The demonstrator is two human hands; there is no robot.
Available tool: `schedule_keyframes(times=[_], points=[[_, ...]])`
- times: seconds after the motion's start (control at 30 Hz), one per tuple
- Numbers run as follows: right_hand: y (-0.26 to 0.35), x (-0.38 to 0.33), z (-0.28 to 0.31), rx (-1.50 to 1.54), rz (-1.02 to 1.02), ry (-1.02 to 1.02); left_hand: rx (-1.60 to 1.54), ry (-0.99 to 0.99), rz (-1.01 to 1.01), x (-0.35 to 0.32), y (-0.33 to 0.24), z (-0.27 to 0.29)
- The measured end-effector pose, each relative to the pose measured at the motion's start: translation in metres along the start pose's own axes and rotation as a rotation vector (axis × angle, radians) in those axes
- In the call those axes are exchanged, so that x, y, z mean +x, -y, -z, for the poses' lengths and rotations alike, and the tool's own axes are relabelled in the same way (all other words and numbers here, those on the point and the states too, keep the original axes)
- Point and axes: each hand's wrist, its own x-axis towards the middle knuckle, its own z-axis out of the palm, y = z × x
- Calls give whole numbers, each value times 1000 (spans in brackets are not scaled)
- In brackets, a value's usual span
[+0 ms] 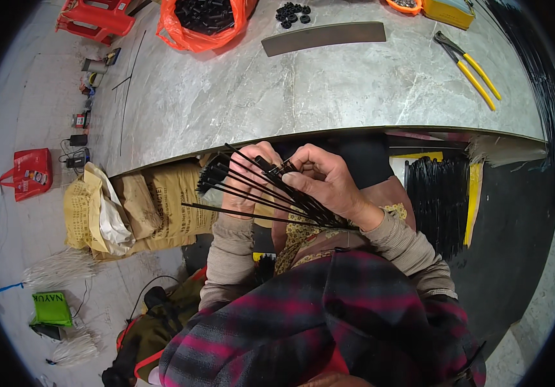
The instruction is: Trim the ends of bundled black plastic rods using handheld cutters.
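In front of my body, just under the table's near edge, my two hands are close together. My left hand [246, 169] is closed, its fingertips gripping a small black tubular piece [266, 162]. My right hand [329, 179] faces it, thumb and forefinger pinched at the other end of that piece; the exact contact is hard to make out. A fanned bundle of thin black rods [303, 205] slants across my left hand and under my right palm. Dark tips cluster at the bundle's left end, and its lower end rests by my lap. Whether a hand also grips the rods cannot be told.
On the grey table [213, 97] are a red bag of black tubes [205, 18], black rings [292, 13], a curved dark strip [324, 37] and yellow-handled pliers [471, 69]. Brown sacks [168, 200] stand at left. More black rods [437, 203] lie at right.
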Motion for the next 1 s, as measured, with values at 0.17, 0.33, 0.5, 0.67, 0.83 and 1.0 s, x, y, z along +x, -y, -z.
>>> schedule_keyframes(times=[0.17,0.33,0.5,0.67,0.83,1.0], points=[[0,-2,-1,-159,77,-9,9,37,-7,-1,1,3],[3,-3,-2,-160,68,-15,5,28,0,-4,1,2],[7,3,0,-38,7,11,13,14,16,-5,-4,3],[14,10,15,76,-161,93,-11,69,-8,-1,0,1],[17,14,24,57,-202,149,23,110,-3,1,-1,-2],[21,17,32,62,-273,158,-2,57,38,6,0,-9]])
